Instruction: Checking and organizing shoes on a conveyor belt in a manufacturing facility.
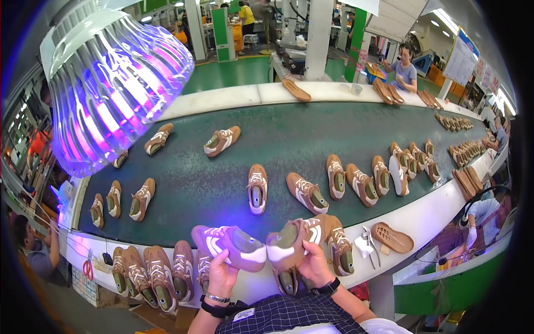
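Observation:
My left hand (222, 276) grips a brown sneaker (236, 255) with white stripes and a white heel patch, tinted violet by the lamp. Its toe points left. In my right hand (315, 267) is a second sneaker (282, 253) of the same kind, toe to the right. Both are held up at the belt's near edge, their heels almost touching, with olive lining showing inside. My fingers are partly hidden behind the shoes. More sneakers stand close by on the white ledge: a row (158, 273) left of my left hand and one sneaker (340, 249) beside my right.
A green conveyor belt (222, 183) carries scattered sneakers. The large violet lamp (111, 89) hangs at upper left. Pliers (371, 245) and a loose brown sole (392, 237) lie on the right ledge, red scissors (88, 268) on the left. A co-worker (405, 69) sits across the belt.

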The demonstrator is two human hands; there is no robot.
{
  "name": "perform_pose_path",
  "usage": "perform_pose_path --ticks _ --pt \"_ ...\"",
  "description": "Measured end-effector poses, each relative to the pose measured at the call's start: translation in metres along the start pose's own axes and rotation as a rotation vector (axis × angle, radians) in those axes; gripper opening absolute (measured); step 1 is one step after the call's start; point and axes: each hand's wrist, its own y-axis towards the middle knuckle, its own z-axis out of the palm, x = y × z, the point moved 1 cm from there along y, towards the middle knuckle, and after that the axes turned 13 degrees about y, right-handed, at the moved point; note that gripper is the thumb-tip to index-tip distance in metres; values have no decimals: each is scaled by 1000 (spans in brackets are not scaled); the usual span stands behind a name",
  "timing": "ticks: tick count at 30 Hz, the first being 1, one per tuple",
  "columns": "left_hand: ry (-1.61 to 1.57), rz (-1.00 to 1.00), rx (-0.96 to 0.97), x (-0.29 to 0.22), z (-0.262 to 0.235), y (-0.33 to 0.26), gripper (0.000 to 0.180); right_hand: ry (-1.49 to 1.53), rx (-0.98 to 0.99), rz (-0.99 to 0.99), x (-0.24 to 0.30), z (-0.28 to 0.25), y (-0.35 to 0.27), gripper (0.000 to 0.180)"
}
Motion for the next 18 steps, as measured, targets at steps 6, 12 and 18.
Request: perform_pose_path --ticks 6,12,18 --pt "2 -50 415 -24 -46 85 47 126 4 307 7 -37 6 46" --pt "1 142 -151 -60 -132 154 46 29 166 315 26 20 105 54" --pt "720 276 -377 -53 -74 31 38 -261 -27 -366 50 31 330 56"
